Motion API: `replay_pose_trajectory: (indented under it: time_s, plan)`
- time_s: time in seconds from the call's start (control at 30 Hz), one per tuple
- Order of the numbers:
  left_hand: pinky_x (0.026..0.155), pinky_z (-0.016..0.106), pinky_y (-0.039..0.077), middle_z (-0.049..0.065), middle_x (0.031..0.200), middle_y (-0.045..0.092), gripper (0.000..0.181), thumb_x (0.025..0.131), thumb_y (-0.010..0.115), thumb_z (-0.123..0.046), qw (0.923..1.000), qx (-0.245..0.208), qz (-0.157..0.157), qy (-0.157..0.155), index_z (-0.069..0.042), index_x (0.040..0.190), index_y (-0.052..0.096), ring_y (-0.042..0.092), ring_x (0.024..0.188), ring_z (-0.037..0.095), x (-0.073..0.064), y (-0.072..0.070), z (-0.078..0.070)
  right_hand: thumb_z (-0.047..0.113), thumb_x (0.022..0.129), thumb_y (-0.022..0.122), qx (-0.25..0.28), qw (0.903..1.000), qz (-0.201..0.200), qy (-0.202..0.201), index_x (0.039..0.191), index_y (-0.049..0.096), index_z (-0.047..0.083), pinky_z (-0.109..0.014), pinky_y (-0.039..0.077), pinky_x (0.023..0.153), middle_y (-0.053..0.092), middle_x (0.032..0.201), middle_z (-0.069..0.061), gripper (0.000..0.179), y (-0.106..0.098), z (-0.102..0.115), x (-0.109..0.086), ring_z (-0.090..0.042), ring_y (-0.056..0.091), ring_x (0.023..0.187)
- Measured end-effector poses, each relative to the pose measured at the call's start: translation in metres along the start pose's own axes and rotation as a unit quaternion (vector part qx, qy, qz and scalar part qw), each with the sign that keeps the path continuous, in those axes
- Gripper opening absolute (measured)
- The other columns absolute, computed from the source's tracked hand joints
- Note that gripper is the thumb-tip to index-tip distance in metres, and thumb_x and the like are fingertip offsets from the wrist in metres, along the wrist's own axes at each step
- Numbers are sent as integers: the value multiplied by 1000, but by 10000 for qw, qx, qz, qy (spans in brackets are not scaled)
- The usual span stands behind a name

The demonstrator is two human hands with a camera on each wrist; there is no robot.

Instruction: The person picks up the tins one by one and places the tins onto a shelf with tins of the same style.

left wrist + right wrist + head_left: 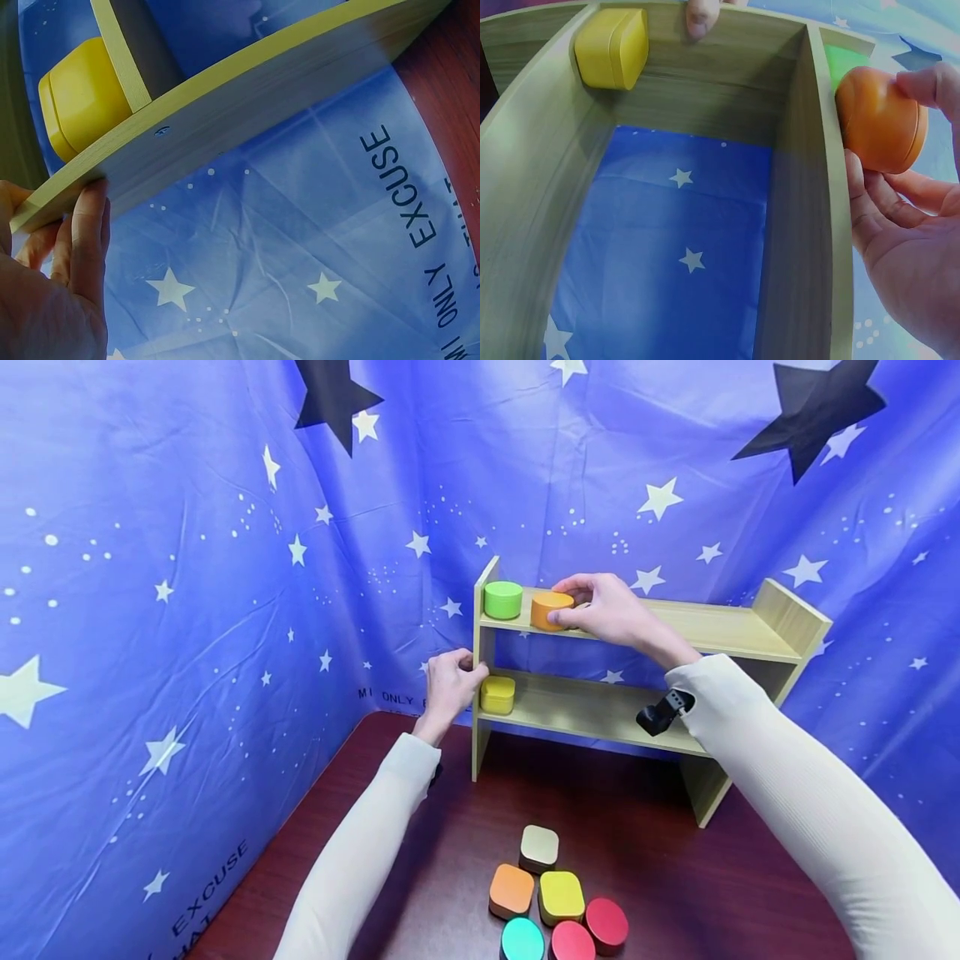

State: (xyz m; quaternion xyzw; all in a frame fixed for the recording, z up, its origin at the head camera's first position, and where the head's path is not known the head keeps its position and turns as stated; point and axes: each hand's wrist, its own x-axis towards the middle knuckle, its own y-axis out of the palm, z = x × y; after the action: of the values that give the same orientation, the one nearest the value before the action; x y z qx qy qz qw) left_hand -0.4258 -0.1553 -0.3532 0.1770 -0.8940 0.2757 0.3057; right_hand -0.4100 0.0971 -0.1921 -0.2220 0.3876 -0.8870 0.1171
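Note:
My right hand holds an orange round box at the front of the top board of a wooden shelf, thumb on one side and fingers on the other. Just left of it, a green round box stands against the shelf's left end. With my left hand I pinch the left side panel, thumb at its inner side and fingers along its outer face. Beside that thumb, a yellow rounded-square box sits at the left end of the lower board.
On the dark red table in front of the shelf stand several small boxes: a cream one, an orange square one, a yellow square one, a teal round one and two red round ones. Blue starry cloth hangs behind.

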Motion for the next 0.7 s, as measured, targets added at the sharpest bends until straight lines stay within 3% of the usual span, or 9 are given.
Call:
replay_pose_trajectory:
  time_s: [0.43, 0.7]
  plan:
    - [76, 40, 51, 10, 76, 81, 16, 87, 77, -20, 10000, -26, 69, 19, -7, 78, 81, 72, 74, 32, -2, 0, 0, 28, 95, 80, -130, 9999, -41, 25, 137, 70, 4, -22, 49, 78, 80, 118, -18, 49, 3, -8, 13, -6, 67, 89]
    - [73, 35, 47, 10, 74, 79, 18, 87, 76, -21, 10000, -68, 46, 56, -7, 75, 78, 69, 70, 29, 0, 0, 1, 27, 96, 80, -122, 9999, -89, 44, 139, 68, 3, -21, 49, 81, 78, 124, -22, 51, 2, -11, 17, -7, 67, 92]
